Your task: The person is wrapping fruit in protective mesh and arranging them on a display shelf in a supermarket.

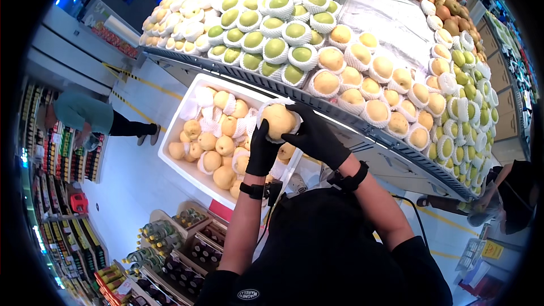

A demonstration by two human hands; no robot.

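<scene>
Both my hands wear black gloves and hold one large yellow pear (279,120) in a white foam net sleeve. My left hand (264,148) grips it from the lower left, and my right hand (312,138) from the right. Beneath them stands a white foam box (170,129) with several yellow pears (225,145), some bare and some in foam nets. Loose foam nets (211,119) lie among the fruit at the box's upper side. Just beyond my hands, netted yellow pears (376,110) are stacked along the front of the display stand.
Netted green fruit (276,49) and paler netted fruit (187,21) fill the stand's left. A white lined surface (386,17) lies behind the pears. Bottles (157,238) stand in crates at lower left. One person (85,112) is by the left shelves, another (510,195) at the right edge.
</scene>
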